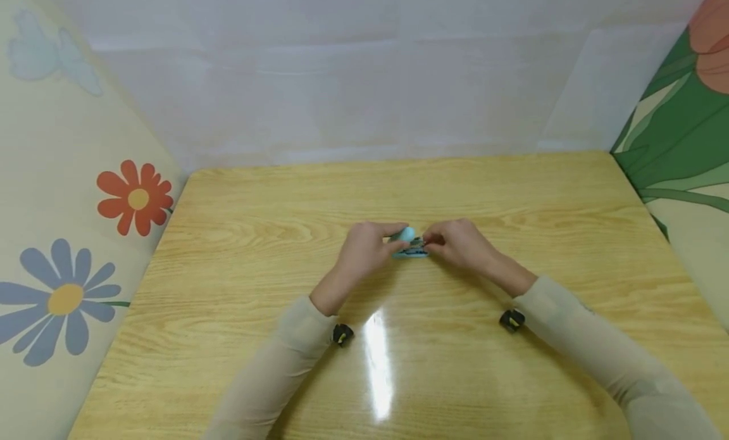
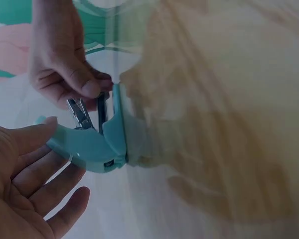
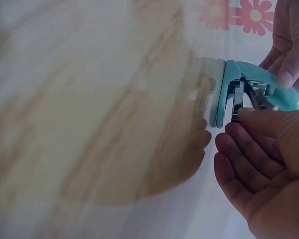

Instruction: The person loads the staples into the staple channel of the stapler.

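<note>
A teal stapler (image 1: 407,234) sits on the table with its top cover swung up from its base. My left hand (image 1: 364,249) holds the raised cover (image 2: 82,144) between thumb and fingers. Inside, the metal staple channel (image 3: 237,94) lies exposed, with the metal spring arm (image 2: 79,114) lifted away from it. With thumb and forefinger, my right hand (image 1: 460,245) pinches at the channel's front end. The fingertips hide that end, and I cannot tell whether a loose strip of staples is between them.
The wood-grained table (image 1: 228,269) is glossy and reflects the hands. A white sheet (image 1: 342,98) hangs behind its far edge. Flower-painted panels (image 1: 34,174) stand along the left and right sides. A small black device (image 1: 342,334) sits at each wrist.
</note>
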A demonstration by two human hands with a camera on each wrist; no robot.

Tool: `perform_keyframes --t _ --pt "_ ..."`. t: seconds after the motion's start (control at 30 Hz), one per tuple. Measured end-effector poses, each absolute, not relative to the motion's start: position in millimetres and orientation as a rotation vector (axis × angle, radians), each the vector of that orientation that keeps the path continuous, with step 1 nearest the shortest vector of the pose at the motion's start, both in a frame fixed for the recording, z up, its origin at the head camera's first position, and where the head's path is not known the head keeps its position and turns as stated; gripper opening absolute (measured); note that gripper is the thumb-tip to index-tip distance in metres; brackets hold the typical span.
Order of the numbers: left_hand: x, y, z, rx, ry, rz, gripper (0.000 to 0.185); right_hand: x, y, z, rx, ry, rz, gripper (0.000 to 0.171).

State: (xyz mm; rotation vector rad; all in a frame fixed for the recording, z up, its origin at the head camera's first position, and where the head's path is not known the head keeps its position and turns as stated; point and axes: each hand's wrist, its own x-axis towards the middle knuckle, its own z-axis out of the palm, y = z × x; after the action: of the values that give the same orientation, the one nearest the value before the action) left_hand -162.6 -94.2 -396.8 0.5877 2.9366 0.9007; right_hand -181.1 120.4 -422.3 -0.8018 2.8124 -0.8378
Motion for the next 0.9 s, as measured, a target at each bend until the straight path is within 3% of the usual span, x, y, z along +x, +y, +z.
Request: perform_keyframes --t 0.4,0.9 --pt "-161.2 -78.0 -397.3 0.650 2.996 0.684 0.036 -181.3 122.6 -422.6 -0.780 2.805 -0.846 0.018" --pt "-163.9 -62.5 -398.4 0.775 3.028 0.434 0.026 -181.9 123.4 -428.2 -0.822 2.861 -0.845 0.007"
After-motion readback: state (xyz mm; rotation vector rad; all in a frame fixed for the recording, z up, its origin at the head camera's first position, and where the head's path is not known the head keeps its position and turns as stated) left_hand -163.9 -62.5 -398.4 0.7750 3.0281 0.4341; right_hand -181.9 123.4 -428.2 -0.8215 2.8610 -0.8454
